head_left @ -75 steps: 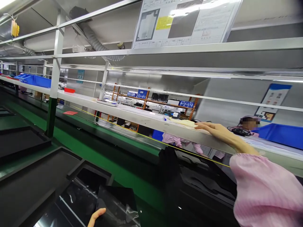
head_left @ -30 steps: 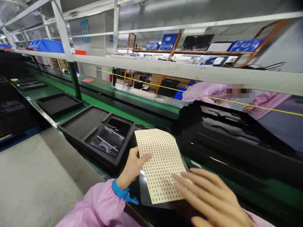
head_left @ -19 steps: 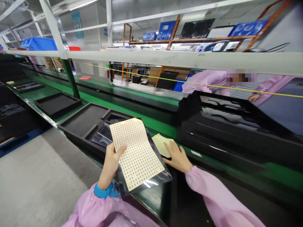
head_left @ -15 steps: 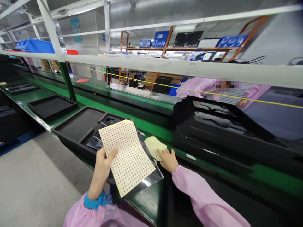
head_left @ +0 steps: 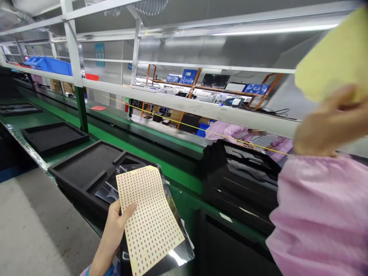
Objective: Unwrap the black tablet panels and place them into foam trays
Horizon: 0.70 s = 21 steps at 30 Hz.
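Red-dotted sticker sheet lies at seven o'clock, over a glossy film-covered panel; our left hand is clamped on both, thumb on top. At three o'clock our blurred right hand is closed on a yellow paper, held up toward two o'clock, well apart from the sheet. We judge the step in hand to be separating the loose paper from the sheet; the next move calls for a firm left grip, lest the sheet slip on the slick film.

At eight o'clock, a black compartmented tray holds a film-covered piece in its right-hand compartment, partly hidden by our sheet. Another black tray sits at nine. At four, stacked black trays bear something glossy we cannot identify. Blue bins stand at ten; their contents we cannot see.
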Each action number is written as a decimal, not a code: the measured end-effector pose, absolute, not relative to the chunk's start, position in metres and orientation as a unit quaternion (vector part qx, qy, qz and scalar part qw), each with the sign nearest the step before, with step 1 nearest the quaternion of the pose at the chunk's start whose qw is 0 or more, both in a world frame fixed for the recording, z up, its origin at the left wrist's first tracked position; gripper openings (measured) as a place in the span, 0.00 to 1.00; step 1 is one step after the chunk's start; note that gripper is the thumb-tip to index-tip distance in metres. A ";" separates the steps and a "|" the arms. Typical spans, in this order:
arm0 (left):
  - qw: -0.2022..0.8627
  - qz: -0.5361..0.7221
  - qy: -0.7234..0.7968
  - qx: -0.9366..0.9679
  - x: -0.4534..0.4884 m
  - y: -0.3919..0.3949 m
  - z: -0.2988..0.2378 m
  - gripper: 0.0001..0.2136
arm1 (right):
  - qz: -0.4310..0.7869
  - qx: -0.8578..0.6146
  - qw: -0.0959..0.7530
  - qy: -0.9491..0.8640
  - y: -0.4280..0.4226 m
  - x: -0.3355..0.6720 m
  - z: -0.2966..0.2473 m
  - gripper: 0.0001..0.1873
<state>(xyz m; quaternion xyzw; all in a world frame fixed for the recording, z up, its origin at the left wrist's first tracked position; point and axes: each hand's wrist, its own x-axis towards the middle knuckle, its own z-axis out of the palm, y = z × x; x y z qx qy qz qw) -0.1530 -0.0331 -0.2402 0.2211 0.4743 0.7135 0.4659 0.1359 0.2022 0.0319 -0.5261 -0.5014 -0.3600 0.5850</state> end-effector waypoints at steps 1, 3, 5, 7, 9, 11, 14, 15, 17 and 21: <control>0.469 0.715 0.469 0.221 -0.152 -0.033 -0.241 0.22 | -0.362 -0.557 0.536 -0.520 0.202 0.115 0.046 0.26; 0.459 0.725 0.467 0.214 -0.150 -0.034 -0.242 0.23 | -0.344 -0.569 0.460 -0.589 0.209 0.070 0.061 0.23; 0.439 0.739 0.470 0.200 -0.149 -0.038 -0.242 0.24 | -0.315 -0.567 0.397 -0.649 0.229 0.030 0.063 0.20; 0.432 0.743 0.473 0.194 -0.151 -0.042 -0.243 0.24 | -0.281 -0.578 0.354 -0.680 0.257 0.000 0.058 0.17; 0.432 0.744 0.473 0.191 -0.154 -0.047 -0.243 0.24 | -0.237 -0.581 0.327 -0.707 0.281 -0.018 0.051 0.13; 0.432 0.743 0.475 0.188 -0.157 -0.051 -0.243 0.24 | -0.201 -0.544 0.323 -0.748 0.290 -0.028 0.040 0.17; 0.442 0.733 0.479 0.192 -0.159 -0.053 -0.243 0.25 | -0.181 -0.422 0.364 -0.810 0.260 -0.034 0.014 0.24; 0.448 0.730 0.479 0.194 -0.159 -0.053 -0.244 0.25 | -0.173 -0.376 0.379 -0.828 0.240 -0.033 0.001 0.24; 0.461 0.725 0.472 0.200 -0.157 -0.052 -0.246 0.25 | -0.120 -0.289 0.379 -0.871 0.191 -0.026 -0.031 0.16; 0.484 0.710 0.455 0.231 -0.149 -0.050 -0.248 0.26 | 0.018 -0.123 0.360 -0.925 0.103 0.001 -0.101 0.09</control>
